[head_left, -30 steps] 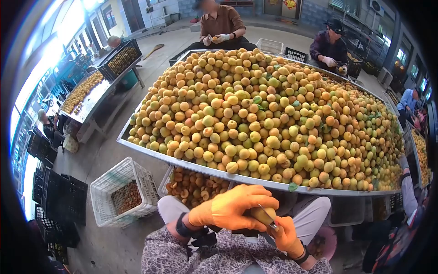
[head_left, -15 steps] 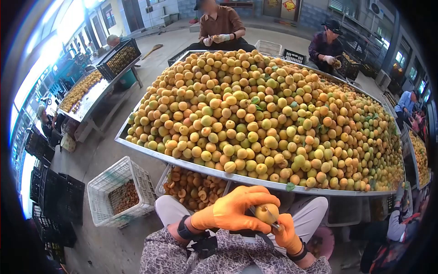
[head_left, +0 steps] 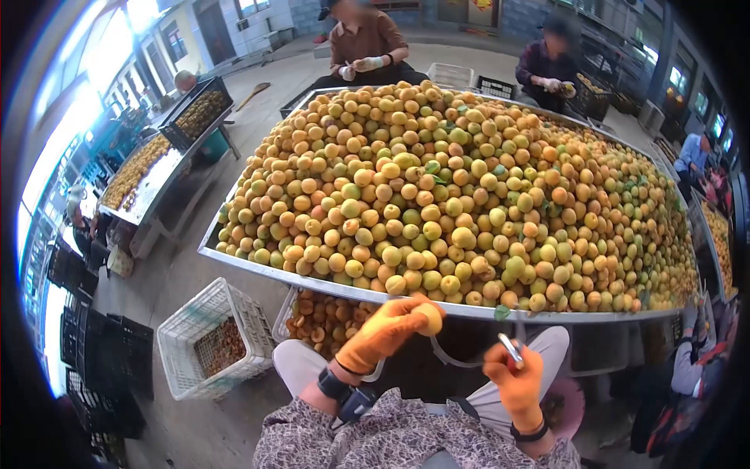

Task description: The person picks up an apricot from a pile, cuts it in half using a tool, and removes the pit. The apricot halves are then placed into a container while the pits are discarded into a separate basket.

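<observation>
My left hand (head_left: 388,334), in an orange glove, grips a yellow apricot (head_left: 427,320) at its fingertips, just below the near rim of the big metal-edged table (head_left: 359,292). My right hand (head_left: 517,381), gloved alike, is closed around a small knife (head_left: 511,349); its short shiny blade points up and left, with a bit of red near the fingers. The two hands are apart, and the blade touches no fruit. A large heap of whole apricots (head_left: 437,203) covers the table in front of me.
Beneath the table edge, a crate holds halved apricots (head_left: 324,316). A white crate (head_left: 176,344) with brown pits stands at the left. Black crates (head_left: 105,359) are stacked farther left. Beside my right leg is a pink basin (head_left: 569,406). Co-workers (head_left: 367,47) sit across the table.
My hands have moved apart. The apricot, earlier held between both hands against the blade, is now in my left hand, up and left; the knife has come away in my right.
</observation>
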Motion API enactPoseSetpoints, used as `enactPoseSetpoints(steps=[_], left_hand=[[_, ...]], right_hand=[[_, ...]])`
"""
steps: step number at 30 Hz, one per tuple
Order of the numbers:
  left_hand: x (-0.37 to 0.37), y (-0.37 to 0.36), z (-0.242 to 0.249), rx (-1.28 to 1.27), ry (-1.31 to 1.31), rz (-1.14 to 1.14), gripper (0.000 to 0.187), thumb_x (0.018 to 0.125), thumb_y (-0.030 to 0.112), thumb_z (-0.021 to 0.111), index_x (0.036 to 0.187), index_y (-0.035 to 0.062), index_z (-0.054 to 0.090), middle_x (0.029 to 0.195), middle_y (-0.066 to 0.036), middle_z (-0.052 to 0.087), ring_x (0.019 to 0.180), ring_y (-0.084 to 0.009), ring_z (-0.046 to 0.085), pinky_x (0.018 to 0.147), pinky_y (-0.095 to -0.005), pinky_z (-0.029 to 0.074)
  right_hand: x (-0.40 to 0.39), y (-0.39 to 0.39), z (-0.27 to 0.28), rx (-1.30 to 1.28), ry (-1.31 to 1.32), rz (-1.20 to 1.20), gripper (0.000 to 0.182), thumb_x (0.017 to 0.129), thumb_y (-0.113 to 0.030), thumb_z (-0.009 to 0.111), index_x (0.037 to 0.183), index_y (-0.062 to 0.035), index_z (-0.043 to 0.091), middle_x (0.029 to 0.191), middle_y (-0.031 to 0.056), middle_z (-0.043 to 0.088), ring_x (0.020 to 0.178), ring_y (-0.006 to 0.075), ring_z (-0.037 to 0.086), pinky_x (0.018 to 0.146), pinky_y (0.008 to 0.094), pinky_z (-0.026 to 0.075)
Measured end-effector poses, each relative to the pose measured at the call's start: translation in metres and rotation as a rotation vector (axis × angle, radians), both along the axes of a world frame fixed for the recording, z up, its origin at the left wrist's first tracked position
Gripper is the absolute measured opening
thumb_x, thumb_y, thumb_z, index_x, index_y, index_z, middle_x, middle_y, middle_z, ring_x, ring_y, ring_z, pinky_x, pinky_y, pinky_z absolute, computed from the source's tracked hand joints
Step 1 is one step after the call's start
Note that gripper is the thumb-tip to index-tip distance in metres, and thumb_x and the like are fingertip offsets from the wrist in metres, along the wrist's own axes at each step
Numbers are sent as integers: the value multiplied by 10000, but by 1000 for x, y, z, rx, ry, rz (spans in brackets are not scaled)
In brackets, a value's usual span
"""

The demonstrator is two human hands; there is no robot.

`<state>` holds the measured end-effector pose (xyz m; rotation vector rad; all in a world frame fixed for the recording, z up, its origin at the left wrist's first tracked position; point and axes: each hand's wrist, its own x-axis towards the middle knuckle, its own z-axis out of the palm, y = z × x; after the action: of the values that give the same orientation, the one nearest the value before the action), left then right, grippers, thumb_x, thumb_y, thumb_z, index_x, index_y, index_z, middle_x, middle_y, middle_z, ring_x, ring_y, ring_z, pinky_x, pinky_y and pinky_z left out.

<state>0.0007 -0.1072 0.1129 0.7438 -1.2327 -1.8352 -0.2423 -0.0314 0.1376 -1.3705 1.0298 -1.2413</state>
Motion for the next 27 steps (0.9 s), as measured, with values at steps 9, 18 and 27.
enactPoseSetpoints(steps=[9,18,27], left_hand=[[-49,37,-17,-71,-188,62,442,961,211,537,1351,31,434,1213,-94,573,1069,-222,594,910,-356,491],[-59,42,-27,-270,-282,141,442,814,78,608,1235,18,489,1038,-142,613,935,-276,622,790,-349,497],[-55,39,-28,-481,-447,401,344,1022,225,393,1195,-62,472,859,-118,655,714,-210,615,720,-310,502]], right_hand=[[20,-40,-11,-299,363,140,566,664,-112,853,1190,-64,649,1031,101,647,879,212,639,768,309,538],[30,-37,-44,-424,331,139,478,799,-192,738,1193,1,547,1013,182,658,800,273,673,722,306,541],[56,-19,-60,198,-352,38,500,916,-450,632,1128,-4,556,766,-54,537,621,8,441,533,164,316]])
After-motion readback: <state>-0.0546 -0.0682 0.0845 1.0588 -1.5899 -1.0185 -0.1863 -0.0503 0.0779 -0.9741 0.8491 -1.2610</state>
